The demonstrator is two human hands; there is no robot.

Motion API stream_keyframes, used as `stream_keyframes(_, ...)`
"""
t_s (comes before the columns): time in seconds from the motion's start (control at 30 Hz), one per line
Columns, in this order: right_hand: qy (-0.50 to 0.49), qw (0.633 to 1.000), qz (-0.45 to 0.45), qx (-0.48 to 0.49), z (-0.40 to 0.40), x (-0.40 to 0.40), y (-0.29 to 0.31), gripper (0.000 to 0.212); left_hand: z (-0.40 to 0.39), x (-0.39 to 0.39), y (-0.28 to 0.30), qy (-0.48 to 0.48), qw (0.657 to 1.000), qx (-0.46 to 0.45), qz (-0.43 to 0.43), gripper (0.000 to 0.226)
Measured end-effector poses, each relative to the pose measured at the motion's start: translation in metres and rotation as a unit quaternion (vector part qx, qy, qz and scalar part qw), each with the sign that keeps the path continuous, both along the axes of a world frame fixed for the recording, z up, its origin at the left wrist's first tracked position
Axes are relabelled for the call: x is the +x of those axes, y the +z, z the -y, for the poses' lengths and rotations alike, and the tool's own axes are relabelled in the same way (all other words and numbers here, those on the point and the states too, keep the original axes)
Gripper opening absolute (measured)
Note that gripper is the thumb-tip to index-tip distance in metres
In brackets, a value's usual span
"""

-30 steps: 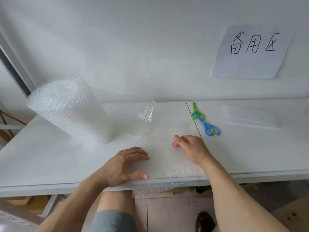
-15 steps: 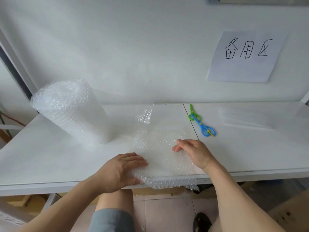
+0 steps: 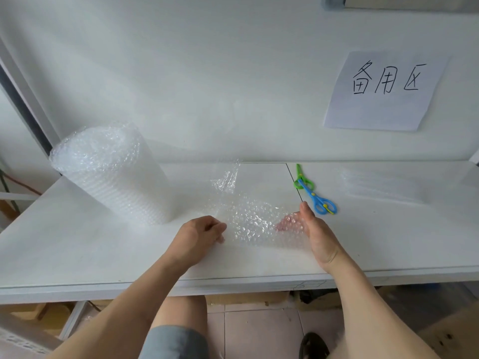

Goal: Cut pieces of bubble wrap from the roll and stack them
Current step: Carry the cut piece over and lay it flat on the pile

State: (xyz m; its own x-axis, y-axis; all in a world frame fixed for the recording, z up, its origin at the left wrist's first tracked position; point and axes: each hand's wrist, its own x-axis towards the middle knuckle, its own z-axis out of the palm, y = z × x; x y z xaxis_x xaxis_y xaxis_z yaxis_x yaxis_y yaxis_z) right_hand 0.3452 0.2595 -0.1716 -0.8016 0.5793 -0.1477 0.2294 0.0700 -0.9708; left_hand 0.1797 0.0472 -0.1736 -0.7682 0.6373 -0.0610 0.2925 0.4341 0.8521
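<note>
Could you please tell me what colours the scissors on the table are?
The scissors are blue and green with small yellow accents, seen in the head view.

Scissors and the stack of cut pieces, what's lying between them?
Nothing: between the scissors and the stack, the head view shows only bare table.

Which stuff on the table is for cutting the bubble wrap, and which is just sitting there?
For the job: bubble wrap roll, loose sheet held by left hand and right hand, scissors, stack of cut pieces.

Just there: paper sign on the wall.
</note>
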Motion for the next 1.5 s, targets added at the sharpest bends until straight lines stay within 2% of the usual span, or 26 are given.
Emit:
stream_keyframes(0.03,0.001,1.000,0.005,0.013,0.000,0.000,0.001,0.094,-0.003,0.000,-0.001,0.013,1.000,-0.006,0.003,0.026)
stream_keyframes(0.23,-0.028,0.998,-0.011,0.061,0.003,-0.004,-0.001,0.037,-0.010,0.003,-0.001,0.059,0.996,-0.051,-0.031,0.027)
stream_keyframes(0.3,-0.044,0.995,-0.006,0.085,0.002,-0.008,-0.007,0.026,-0.010,0.005,-0.002,0.069,0.995,-0.066,-0.041,0.027)
stream_keyframes(0.5,-0.060,0.989,0.032,0.135,-0.001,-0.010,-0.013,0.026,-0.017,0.005,-0.003,0.094,0.985,-0.113,-0.086,0.043)
stream_keyframes(0.63,-0.091,0.967,0.077,0.226,0.000,-0.018,-0.018,0.013,-0.021,0.005,0.000,0.082,0.977,-0.143,-0.135,0.024)
stream_keyframes(0.7,-0.111,0.955,0.099,0.255,0.001,-0.023,-0.017,0.015,-0.022,0.004,0.002,0.062,0.976,-0.150,-0.146,0.018)
stream_keyframes(0.9,-0.152,0.913,0.180,0.332,0.000,-0.030,-0.017,0.026,-0.022,0.000,0.000,0.022,0.978,-0.163,-0.130,0.017)
stream_keyframes(0.93,-0.154,0.909,0.184,0.342,0.001,-0.031,-0.015,0.025,-0.022,-0.001,0.000,0.024,0.980,-0.154,-0.124,0.021)
stream_keyframes(1.0,-0.160,0.902,0.190,0.353,0.001,-0.034,-0.014,0.024,-0.023,-0.004,0.001,0.018,0.984,-0.137,-0.110,0.048)
stream_keyframes(1.07,-0.163,0.900,0.192,0.355,0.002,-0.036,-0.016,0.023,-0.022,-0.008,0.005,-0.019,0.980,-0.147,-0.132,0.080)
stream_keyframes(1.1,-0.165,0.900,0.190,0.355,0.003,-0.037,-0.017,0.023,-0.022,-0.010,0.008,-0.042,0.975,-0.161,-0.151,0.084)
stream_keyframes(1.23,-0.169,0.899,0.189,0.358,0.002,-0.037,-0.019,0.022,-0.026,-0.018,0.014,-0.101,0.957,-0.217,-0.162,0.058)
stream_keyframes(1.33,-0.162,0.895,0.198,0.365,-0.002,-0.038,-0.016,0.023,-0.031,-0.019,0.012,-0.098,0.945,-0.252,-0.182,0.042)
stream_keyframes(1.43,-0.159,0.885,0.203,0.388,-0.003,-0.039,-0.017,0.025,-0.038,-0.019,0.010,-0.085,0.928,-0.264,-0.250,0.040)
stream_keyframes(1.5,-0.169,0.874,0.198,0.411,-0.002,-0.038,-0.020,0.026,-0.043,-0.019,0.009,-0.103,0.897,-0.267,-0.337,0.042)
